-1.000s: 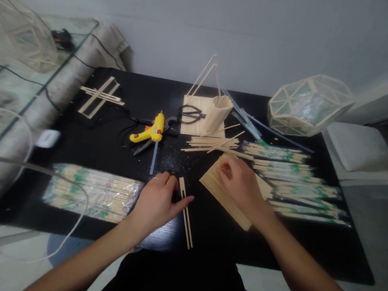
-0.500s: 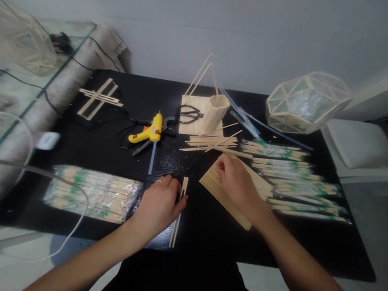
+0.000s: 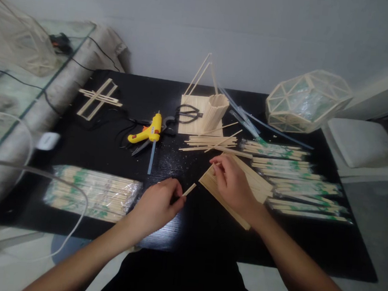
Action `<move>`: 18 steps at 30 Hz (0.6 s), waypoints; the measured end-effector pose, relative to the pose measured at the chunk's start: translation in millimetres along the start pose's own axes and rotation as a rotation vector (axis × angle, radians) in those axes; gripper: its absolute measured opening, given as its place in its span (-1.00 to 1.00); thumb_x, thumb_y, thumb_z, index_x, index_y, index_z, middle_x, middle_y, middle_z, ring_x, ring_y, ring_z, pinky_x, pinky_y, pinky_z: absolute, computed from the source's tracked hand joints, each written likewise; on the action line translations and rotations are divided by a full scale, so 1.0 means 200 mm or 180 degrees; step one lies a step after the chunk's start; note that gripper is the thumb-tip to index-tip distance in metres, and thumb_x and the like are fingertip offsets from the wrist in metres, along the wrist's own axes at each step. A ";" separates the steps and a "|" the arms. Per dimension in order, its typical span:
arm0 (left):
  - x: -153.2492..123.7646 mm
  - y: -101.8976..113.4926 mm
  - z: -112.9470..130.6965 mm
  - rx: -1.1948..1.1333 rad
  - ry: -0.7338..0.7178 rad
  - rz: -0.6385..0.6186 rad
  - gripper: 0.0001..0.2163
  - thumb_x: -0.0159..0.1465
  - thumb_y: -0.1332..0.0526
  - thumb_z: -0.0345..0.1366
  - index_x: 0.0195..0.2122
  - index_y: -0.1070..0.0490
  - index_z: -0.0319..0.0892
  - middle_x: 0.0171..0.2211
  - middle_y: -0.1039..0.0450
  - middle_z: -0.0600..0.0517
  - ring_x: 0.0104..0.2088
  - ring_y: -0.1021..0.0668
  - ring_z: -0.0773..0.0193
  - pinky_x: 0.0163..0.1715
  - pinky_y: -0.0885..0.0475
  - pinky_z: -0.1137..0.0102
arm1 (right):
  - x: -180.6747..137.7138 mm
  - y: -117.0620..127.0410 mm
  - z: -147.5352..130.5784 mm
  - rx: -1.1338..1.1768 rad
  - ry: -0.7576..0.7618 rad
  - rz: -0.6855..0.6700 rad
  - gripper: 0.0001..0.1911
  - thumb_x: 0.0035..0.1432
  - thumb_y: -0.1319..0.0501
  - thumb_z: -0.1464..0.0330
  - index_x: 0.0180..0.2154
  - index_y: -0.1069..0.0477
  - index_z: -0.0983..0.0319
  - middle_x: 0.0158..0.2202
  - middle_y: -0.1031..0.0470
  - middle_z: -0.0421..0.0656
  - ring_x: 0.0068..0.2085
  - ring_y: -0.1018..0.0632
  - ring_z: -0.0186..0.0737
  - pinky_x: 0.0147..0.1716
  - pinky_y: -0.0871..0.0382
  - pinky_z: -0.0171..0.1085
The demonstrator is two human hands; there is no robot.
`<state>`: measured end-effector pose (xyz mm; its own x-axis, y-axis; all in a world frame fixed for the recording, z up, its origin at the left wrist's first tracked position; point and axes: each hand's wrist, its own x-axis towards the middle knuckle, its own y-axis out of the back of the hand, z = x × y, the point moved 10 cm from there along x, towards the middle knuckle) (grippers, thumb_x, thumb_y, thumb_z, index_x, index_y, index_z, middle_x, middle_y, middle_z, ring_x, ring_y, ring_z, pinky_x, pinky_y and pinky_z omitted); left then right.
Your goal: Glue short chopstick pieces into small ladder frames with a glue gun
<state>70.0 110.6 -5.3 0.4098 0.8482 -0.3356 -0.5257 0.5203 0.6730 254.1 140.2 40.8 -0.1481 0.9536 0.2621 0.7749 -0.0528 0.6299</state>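
Note:
My left hand (image 3: 162, 202) is closed around pale wooden chopsticks (image 3: 189, 189); only their ends stick out past the thumb and fingers, pointing up and to the right. Over the near-left part of a flat panel of joined wooden sticks (image 3: 257, 180), my right hand (image 3: 233, 180) has its fingertips pinched together. Whatever sits between those fingertips is too small to make out. The panel lies slanted on the black table (image 3: 193, 236), partly covered by the right hand and forearm.
A yellow glue gun (image 3: 154, 128) rests near pliers, behind my left hand. Black-handled scissors (image 3: 188, 114) lie by a stick cup (image 3: 214, 113) on a square base. Wrapped chopsticks (image 3: 91, 193) lie left, more packs (image 3: 306, 187) right. Loose sticks (image 3: 211, 141) spread behind the panel.
The chopsticks that lay upright beside my left hand are now gripped in it and tilted rightward. My right hand has shifted slightly, its fingertips still pinched above the panel.

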 end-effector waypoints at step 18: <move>0.01 0.08 0.04 -0.1410 -0.0372 0.0115 -0.84 0.43 -0.25 -0.16 -0.17 -0.49 -0.14 -0.35 -0.52 0.10 -0.32 -0.55 0.31 -0.26 -0.42 0.41 | -0.10 -0.21 0.04 0.1781 -0.1279 -0.1299 -0.76 0.20 -0.35 0.18 -0.24 -0.59 0.23 -0.41 -0.56 -0.18 -0.36 -0.55 -0.21 -0.33 -0.39 -0.22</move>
<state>68.7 120.8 10.7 0.4534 0.8628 -0.2234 -0.7987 0.5046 0.3277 229.6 126.7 2.4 -0.3362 0.9051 -0.2604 0.9164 0.3782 0.1313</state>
